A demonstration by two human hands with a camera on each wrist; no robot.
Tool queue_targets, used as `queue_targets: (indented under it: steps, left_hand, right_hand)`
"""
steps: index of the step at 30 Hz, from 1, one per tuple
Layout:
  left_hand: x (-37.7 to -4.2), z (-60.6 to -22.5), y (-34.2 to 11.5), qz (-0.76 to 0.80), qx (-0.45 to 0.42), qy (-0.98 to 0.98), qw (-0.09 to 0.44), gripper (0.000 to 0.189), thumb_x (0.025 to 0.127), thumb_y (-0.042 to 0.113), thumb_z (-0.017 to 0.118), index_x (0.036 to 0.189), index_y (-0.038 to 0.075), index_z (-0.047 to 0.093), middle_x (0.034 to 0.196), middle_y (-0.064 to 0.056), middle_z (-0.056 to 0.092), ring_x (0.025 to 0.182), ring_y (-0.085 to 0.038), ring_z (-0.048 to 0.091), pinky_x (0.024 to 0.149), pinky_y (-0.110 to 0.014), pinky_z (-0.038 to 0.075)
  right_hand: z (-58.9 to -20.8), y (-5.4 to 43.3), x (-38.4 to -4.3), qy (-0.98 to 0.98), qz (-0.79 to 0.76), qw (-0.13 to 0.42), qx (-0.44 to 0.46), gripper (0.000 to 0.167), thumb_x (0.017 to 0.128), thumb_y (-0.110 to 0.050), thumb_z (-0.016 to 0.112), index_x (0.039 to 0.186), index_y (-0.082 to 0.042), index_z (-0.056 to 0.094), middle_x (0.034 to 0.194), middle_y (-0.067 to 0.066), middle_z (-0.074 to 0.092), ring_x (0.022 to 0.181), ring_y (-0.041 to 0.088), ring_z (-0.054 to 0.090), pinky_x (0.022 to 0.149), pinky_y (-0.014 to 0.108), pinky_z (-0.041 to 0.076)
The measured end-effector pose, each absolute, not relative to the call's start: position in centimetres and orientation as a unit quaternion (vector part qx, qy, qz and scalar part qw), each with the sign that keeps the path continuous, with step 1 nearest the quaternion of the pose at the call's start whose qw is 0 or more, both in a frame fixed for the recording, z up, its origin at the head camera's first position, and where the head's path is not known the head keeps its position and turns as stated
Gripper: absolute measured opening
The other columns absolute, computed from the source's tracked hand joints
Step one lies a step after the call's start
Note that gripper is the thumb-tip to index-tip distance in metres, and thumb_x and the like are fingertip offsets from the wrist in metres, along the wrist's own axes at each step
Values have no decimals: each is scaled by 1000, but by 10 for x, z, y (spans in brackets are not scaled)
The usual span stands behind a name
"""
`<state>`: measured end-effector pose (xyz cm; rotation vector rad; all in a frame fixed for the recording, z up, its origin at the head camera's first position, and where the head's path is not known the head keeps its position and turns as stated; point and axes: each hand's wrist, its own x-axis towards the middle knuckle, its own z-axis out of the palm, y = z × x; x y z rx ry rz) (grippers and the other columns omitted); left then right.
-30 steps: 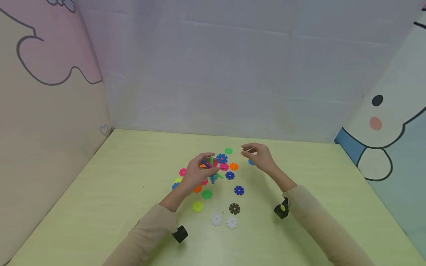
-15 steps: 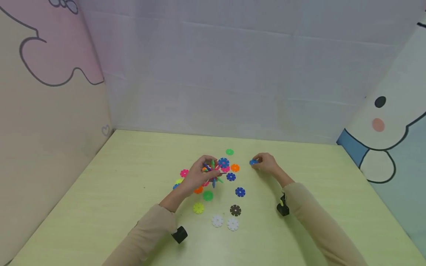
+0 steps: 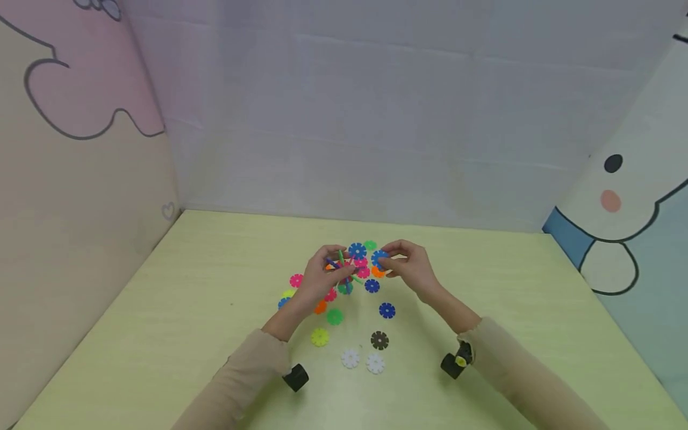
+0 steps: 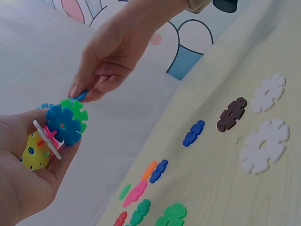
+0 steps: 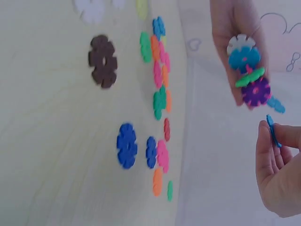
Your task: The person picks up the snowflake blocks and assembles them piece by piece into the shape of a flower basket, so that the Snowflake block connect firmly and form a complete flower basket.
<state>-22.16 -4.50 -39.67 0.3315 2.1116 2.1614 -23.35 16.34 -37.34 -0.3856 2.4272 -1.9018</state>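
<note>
My left hand (image 3: 314,279) holds a cluster of interlocked notched plastic discs (image 4: 65,125) above the table. Blue, green, yellow, white, pink and purple discs jut from it at different angles. A blue disc (image 3: 357,251) stands out at its far right side in the head view. Between the thumb and fingers of my right hand (image 3: 415,272) is a single blue notched disc (image 5: 273,132), just right of the cluster. In the right wrist view a small gap separates this disc from the cluster. My left fingers partly hide the cluster's inner discs.
Loose notched discs lie on the pale table (image 3: 215,358) below and around my hands. Among them are a brown disc (image 3: 379,340), two white ones (image 3: 350,358), a dark blue one (image 3: 387,310) and a yellow one (image 3: 319,337). A white curtain (image 3: 344,119) hangs behind.
My right hand reached right and down to a blue disc on the table, pinched it, and carried it back left and up beside the cluster. My left hand kept its hold nearly in place.
</note>
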Motion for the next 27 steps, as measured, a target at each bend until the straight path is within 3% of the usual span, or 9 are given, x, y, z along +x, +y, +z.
queue_targets:
  steps: [6,14,22,27]
  left_hand:
    - [-221,-396,-41,711,100,696,27,40,84,13,65,120,7,48,110,-9,55,79,-18,58,65,-24,51]
    - [-219,-395,-35,699,91,709,-16,44,83,15,66,121,6,46,112,-9,54,78,-19,61,70,-34,54]
    - [-213,-385,-35,707,99,701,-16,42,85,12,64,121,3,45,112,-10,53,79,-22,62,72,-32,53]
    - [-204,-367,-32,694,90,714,1,43,85,7,62,123,-3,44,115,-17,53,84,-23,60,70,-25,52]
  right_hand:
    - [-364,145,-219,775,-620,-19,-120,21,83,-1,63,100,9,56,86,17,58,71,26,67,66,44,53]
    - [-363,135,-213,802,-577,-88,-125,17,80,1,65,94,8,60,84,19,61,70,30,65,60,30,55]
    - [-346,131,-200,807,-568,-91,-132,16,80,6,63,94,12,59,83,24,60,71,37,64,60,26,54]
    - [-345,132,-200,802,-580,-86,-113,15,80,8,61,94,14,59,84,25,59,72,37,64,63,35,55]
